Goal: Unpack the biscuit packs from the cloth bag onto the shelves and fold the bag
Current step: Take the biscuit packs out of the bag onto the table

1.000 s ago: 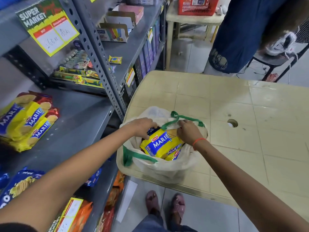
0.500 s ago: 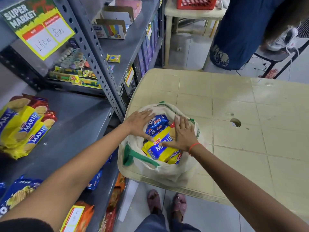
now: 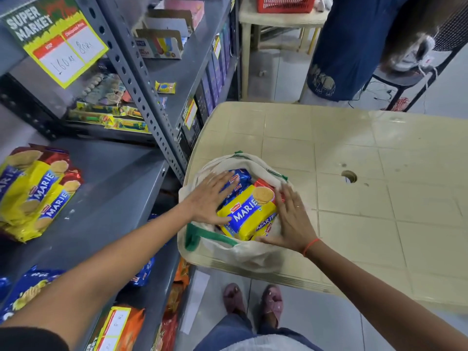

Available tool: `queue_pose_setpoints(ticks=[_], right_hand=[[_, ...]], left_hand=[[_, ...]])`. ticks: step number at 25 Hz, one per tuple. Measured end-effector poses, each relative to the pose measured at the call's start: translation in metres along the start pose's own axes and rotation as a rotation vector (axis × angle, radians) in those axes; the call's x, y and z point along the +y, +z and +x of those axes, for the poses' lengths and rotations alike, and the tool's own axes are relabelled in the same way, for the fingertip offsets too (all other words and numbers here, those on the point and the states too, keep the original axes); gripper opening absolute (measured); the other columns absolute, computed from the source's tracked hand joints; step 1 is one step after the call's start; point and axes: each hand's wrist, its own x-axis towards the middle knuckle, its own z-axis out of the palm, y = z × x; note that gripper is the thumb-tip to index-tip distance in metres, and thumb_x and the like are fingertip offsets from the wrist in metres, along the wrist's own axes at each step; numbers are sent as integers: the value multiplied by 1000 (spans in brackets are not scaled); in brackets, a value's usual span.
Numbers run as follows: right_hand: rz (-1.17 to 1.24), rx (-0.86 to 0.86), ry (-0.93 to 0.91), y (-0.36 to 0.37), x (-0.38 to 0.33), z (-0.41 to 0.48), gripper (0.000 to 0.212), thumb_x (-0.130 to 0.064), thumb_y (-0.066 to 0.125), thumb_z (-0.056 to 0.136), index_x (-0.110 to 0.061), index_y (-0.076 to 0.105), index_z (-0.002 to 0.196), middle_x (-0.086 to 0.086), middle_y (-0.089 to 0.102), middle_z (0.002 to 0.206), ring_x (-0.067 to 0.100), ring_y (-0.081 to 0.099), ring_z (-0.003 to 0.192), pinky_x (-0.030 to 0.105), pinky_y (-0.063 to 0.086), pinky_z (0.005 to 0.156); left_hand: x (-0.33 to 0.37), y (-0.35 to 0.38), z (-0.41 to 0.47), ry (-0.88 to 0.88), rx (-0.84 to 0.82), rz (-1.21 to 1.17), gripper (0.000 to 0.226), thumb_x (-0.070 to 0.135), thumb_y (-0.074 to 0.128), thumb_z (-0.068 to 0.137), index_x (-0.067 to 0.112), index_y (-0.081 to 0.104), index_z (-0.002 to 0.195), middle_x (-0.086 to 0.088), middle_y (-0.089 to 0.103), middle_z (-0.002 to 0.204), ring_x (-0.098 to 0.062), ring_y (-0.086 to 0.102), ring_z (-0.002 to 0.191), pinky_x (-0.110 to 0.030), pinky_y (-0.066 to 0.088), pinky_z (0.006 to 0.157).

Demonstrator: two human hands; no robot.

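Observation:
A cream cloth bag (image 3: 243, 252) with green handles stands open at the near left corner of the beige table (image 3: 379, 198). Inside lie yellow Marie biscuit packs (image 3: 247, 215) and a blue pack (image 3: 239, 179) behind them. My left hand (image 3: 211, 198) rests flat with spread fingers on the bag's left side, touching the blue pack. On the right, my right hand (image 3: 291, 220) lies flat with fingers apart against the yellow pack's edge. Neither hand grips a pack. More Marie packs (image 3: 35, 191) are stacked on the grey shelf (image 3: 114, 198) at the left.
The grey metal rack's slotted upright (image 3: 141, 97) stands between shelf and table. Upper shelves hold small boxes and snacks; lower shelves hold blue and orange packs (image 3: 121, 328). A person in dark blue (image 3: 354, 46) stands beyond the table. The table has a round hole (image 3: 349, 176).
Both hands let go of the bag's green handles and top pack, then spread flat on either side of the packs. The bag's mouth is pushed wider, showing the blue pack.

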Motion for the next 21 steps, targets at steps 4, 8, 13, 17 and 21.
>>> queue_pose_setpoints(ticks=[4, 8, 13, 17, 21], right_hand=[[824, 185, 557, 8, -47, -1, 42, -32, 71, 74, -7, 55, 104, 12, 59, 100, 24, 55, 93, 30, 47, 79], [1392, 25, 957, 22, -66, 15, 14, -4, 59, 81, -12, 62, 91, 22, 66, 105, 33, 64, 88, 43, 52, 78], [1498, 22, 947, -17, -84, 24, 24, -2, 51, 88, -7, 56, 110, 11, 61, 85, 18, 55, 64, 36, 52, 66], [1638, -53, 909, -55, -77, 25, 24, -1, 51, 89, -6, 59, 110, 15, 65, 94, 17, 63, 59, 28, 54, 54], [1667, -79, 850, -78, -47, 20, 23, -2, 50, 90, -9, 58, 110, 8, 63, 83, 7, 63, 49, 19, 53, 42]], left_hand=[[54, -5, 22, -426, -18, -483, 77, 67, 29, 85, 10, 46, 134, -13, 50, 138, -31, 46, 126, -41, 40, 102], [58, -12, 28, -555, -201, -763, 55, 54, 58, 83, 10, 57, 116, -10, 63, 125, -28, 60, 111, -40, 50, 92], [61, -58, 19, -644, -166, -453, 39, 43, 64, 83, 8, 57, 98, -19, 63, 116, -34, 59, 108, -38, 47, 84], [89, -108, 18, -637, -70, -231, 52, 43, 63, 84, 7, 55, 120, -16, 60, 125, -34, 55, 116, -37, 45, 87], [122, -136, 38, -680, 27, -199, 53, 40, 66, 83, 13, 52, 127, -16, 59, 126, -37, 56, 116, -39, 47, 87]])
